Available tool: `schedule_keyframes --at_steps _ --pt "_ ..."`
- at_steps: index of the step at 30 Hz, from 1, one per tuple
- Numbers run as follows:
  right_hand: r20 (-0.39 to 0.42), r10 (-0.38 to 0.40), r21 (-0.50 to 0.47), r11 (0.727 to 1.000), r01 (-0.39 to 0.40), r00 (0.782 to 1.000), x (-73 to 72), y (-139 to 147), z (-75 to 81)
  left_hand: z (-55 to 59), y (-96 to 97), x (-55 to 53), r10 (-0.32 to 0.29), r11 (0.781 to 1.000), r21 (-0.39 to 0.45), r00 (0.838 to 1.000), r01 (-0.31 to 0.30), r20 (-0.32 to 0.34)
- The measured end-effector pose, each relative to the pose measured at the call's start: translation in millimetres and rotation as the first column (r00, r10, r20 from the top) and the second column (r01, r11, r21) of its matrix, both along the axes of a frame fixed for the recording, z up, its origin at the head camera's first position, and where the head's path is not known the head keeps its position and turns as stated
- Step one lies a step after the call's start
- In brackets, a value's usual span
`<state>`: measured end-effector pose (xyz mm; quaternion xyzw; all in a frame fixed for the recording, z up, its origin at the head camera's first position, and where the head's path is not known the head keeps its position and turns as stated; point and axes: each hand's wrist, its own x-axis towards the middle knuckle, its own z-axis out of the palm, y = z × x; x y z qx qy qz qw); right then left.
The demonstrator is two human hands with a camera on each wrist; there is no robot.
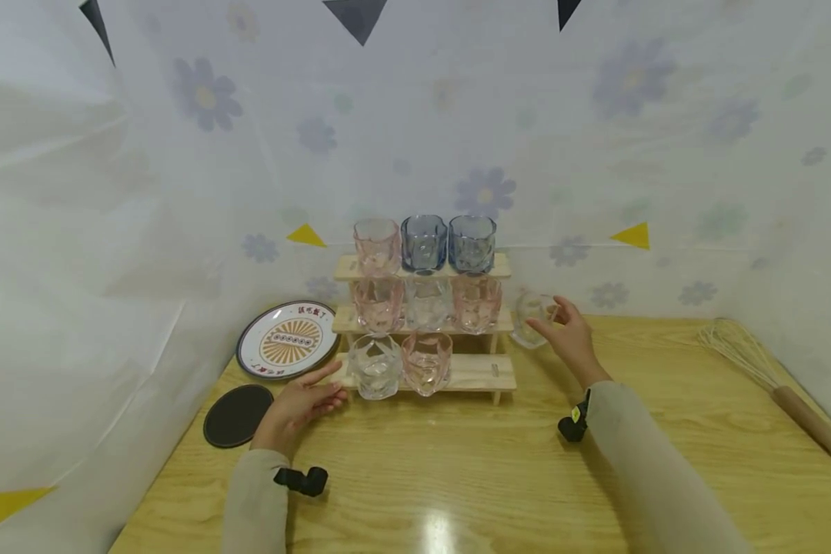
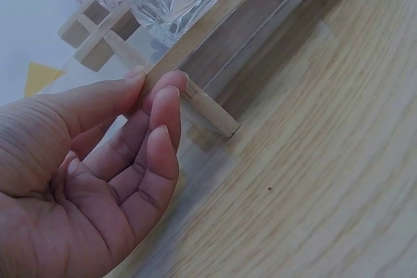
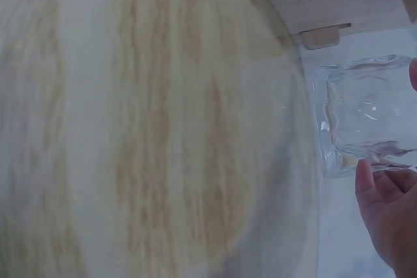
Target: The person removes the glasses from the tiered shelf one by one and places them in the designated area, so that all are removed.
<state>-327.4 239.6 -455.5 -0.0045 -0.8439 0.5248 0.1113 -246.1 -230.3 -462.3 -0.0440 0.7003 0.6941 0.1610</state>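
Observation:
A three-tier wooden display rack (image 1: 481, 372) carries faceted drinking glasses in the head view. Blue glasses (image 1: 472, 243) and a pink one stand on top, pink and clear ones in the middle. The bottom tier bears a clear glass (image 1: 375, 366) and a pink glass (image 1: 426, 363) at its left and centre. My left hand (image 2: 98, 167) pinches the left end of that bottom tier between thumb and fingertips. To the right of the rack, my right hand (image 1: 569, 338) grips another clear glass (image 3: 365, 115) by its side, tilted in the head view.
Left of the rack are a patterned round plate (image 1: 287, 340) and a dark round coaster (image 1: 238, 415). A whisk (image 1: 789, 396) with a wooden handle lies at the table's right side. Flowered sheeting (image 1: 402, 115) hangs close behind and at both sides of the wooden table (image 1: 422, 462).

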Motion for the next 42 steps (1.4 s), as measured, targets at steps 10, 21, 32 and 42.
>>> schedule_keyframes --at_steps 10,21,32,42 --pt "0.006 -0.009 0.002 1.000 0.009 1.000 -9.7 -3.8 -5.2 1.9 1.2 -1.7 0.008 1.000 0.012 1.000 -0.008 0.010" --pt "0.025 0.000 -0.006 1.000 0.000 1.000 -12.3 -1.4 -7.9 3.0 0.1 -2.8 0.004 1.000 0.010 1.000 -0.004 0.020" --pt "0.036 0.019 -0.013 1.000 -0.018 0.999 -10.6 -2.5 -10.2 2.3 -0.4 -1.0 -0.011 1.000 0.005 1.000 0.011 0.009" --pt "0.018 0.008 0.002 1.000 -0.008 1.000 -6.3 -0.8 -10.3 1.3 -1.0 -0.7 -0.012 1.000 0.015 1.000 0.012 0.006"
